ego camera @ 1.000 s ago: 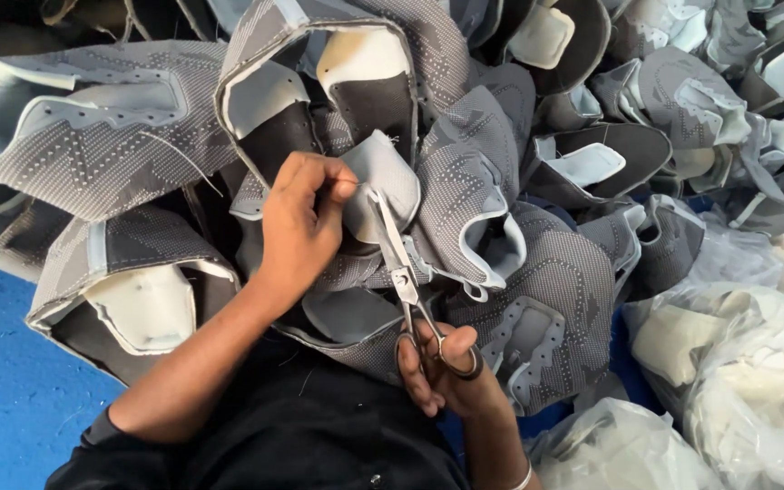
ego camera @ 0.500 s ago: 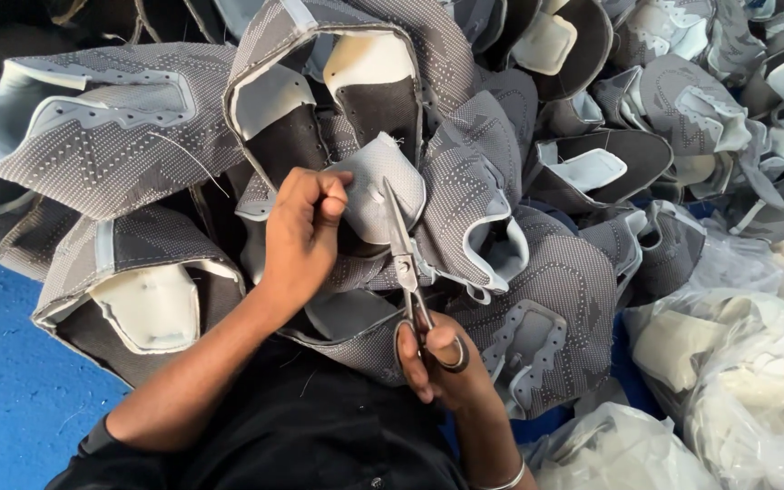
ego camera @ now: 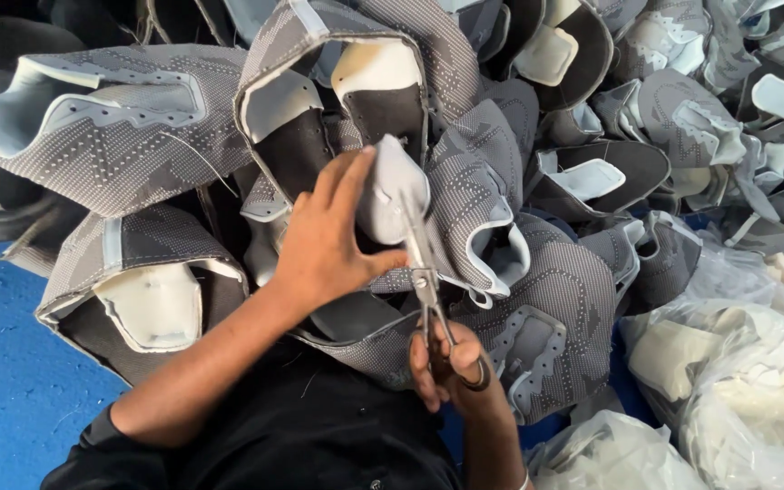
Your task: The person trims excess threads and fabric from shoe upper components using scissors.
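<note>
Left hand gripped a grey knit shoe upper by its pale padded tongue, fingers spread along the tongue's left side and thumb pressed near the blades. The grip appeared to pull the tongue taut and away from the body of the upper, which would give a cutting edge clean access to the margin.

Right hand was closed through the loops of a pair of metal scissors, fingers curled tight around the handles. The blades pointed up and away from the person, lying along the tongue's right edge. Whether the blades were parted or fully closed could not be told.

The held upper sat at the near edge of the heap, just above the person's lap and dark clothing.

Materials: uppers were a dotted, woven grey mesh with lighter bonded strips along the collar edges and smooth, off-white foam-like lining inside. Shapes were floppy and folded over, unlasted, with no soles.

Around: a dense pile of similar uppers filled the top and left of view, overlapping each other. Clear plastic bags of off-white cut pieces lay to the right, close to the pile. A blue floor showed at lower left, with small bits of lint on it.
</note>
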